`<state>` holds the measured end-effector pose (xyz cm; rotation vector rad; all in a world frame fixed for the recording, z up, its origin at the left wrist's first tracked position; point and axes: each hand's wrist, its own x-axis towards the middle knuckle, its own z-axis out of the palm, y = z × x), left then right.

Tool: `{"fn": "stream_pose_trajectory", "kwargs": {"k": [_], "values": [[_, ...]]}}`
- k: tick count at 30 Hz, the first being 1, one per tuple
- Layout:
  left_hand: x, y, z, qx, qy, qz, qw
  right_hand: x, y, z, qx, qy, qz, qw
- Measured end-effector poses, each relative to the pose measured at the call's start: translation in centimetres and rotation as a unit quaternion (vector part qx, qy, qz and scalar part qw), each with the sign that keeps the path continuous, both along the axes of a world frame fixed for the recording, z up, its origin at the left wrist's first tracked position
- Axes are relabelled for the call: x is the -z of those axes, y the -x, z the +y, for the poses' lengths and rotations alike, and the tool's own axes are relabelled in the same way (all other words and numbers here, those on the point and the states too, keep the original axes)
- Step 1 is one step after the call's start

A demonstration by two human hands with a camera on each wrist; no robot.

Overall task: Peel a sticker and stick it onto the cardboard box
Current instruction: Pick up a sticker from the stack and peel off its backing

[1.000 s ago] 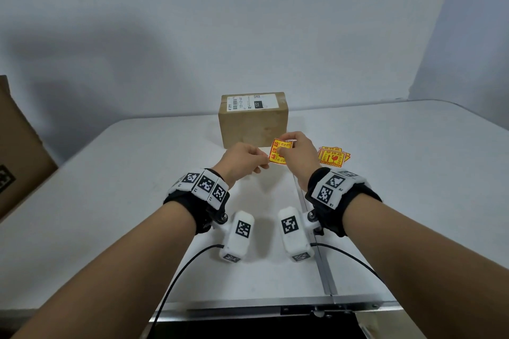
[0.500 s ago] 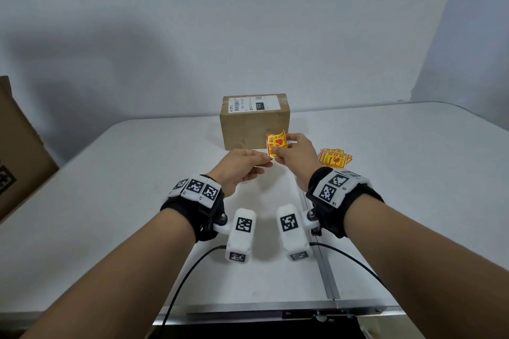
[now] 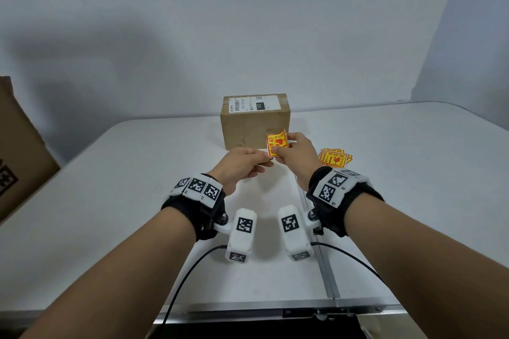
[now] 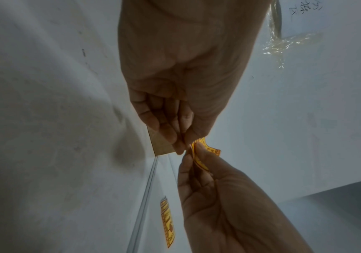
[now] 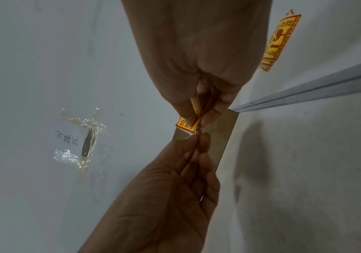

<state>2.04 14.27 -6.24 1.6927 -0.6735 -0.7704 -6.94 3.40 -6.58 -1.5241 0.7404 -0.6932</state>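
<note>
A brown cardboard box [image 3: 254,125] with a white shipping label stands at the table's middle back. In front of it, above the table, my right hand [image 3: 281,150] pinches a yellow and red sticker [image 3: 277,143] by its right side. My left hand [image 3: 267,160] pinches the sticker's lower left corner with thumb and forefinger. In the right wrist view the sticker [image 5: 186,125] sticks out below my right hand's fingertips, and my left hand [image 5: 198,135] meets its corner in front of the box [image 5: 223,137]. In the left wrist view the sticker [image 4: 207,149] bends between both hands.
A small stack of the same stickers [image 3: 334,158] lies on the white table [image 3: 137,187] to the right of my hands. A large cardboard carton [image 3: 19,151] leans at the far left. A metal seam [image 3: 325,270] runs along the table towards me.
The sticker has turned more upright and shifted slightly toward the box. Both hands have stayed together on it, and my left wrist has dropped a little.
</note>
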Motion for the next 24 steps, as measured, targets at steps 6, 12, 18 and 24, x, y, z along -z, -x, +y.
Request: {"fn": "stream_pose_trajectory", "kwargs": {"k": [6, 12, 18, 24], "values": [[-0.1, 0.0, 0.1, -0.007, 0.008, 0.025, 1.000, -0.5, 0.3, -0.2, 0.018, 0.183, 0.066, 0.981], [-0.1, -0.3, 0.3, -0.039, 0.009, 0.032, 0.999, -2.0, 0.0, -0.3, 0.034, 0.492, 0.168, 0.853], [-0.7, -0.6, 0.8, -0.041, 0.011, 0.024, 0.999, -2.7, -0.2, 0.6, -0.064, 0.484, 0.230, 0.842], [-1.4, -1.2, 1.3, -0.043, 0.006, -0.014, 0.999, -3.1, -0.2, 1.5, -0.079, 0.397, 0.190, 0.894]]}}
